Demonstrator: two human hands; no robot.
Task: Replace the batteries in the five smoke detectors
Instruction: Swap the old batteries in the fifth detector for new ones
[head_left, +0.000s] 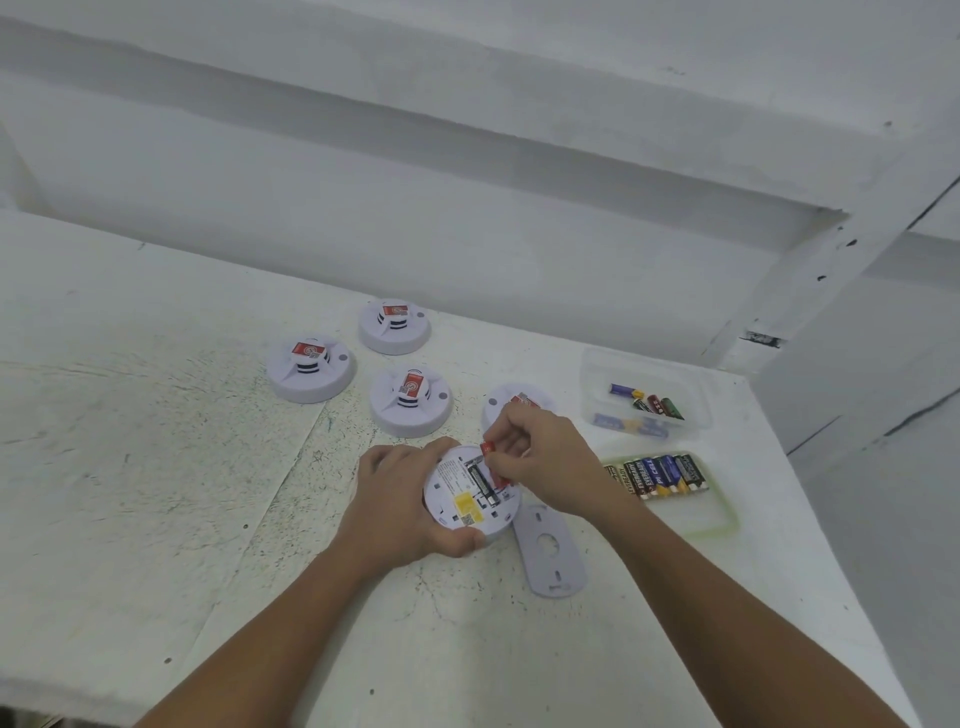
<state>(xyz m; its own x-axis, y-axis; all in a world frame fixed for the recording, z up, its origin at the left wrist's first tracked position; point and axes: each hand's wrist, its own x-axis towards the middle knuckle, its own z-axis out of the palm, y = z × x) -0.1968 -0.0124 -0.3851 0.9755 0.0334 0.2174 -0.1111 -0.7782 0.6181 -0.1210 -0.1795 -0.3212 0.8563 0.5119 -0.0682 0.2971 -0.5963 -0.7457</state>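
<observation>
White, paint-flecked counter (156, 467) carries all items.

Far left: round white plastic smoke detector with a red label (310, 370), upright. Behind and to its right, a second detector of the same kind (395, 326), nearest the wall. In front of that one, a third detector of the same kind (410, 400). The three stand apart from one another.

Centre: left hand (395, 499) grips a fifth white round detector, turned underside-up (451, 480), fingers curled round its left rim. Battery bay is exposed; one black cell (477, 480) sits in it.

Right hand (545, 457) pinches a small red cylindrical battery (488, 448) at the bay's upper end, fingertips closed on it.

A fourth red-labelled detector (498, 405) is partly hidden behind the right hand.

Pale grey flat mounting plate (550, 556) lies on the counter just beside the held detector, under the right forearm.

Right: clear plastic tub (597, 374) holds loose mixed-colour batteries (649, 402). In front of it, a shallow green-rimmed clear tray (717, 519) holds a row of black and blue batteries (660, 475) laid side by side.
</observation>
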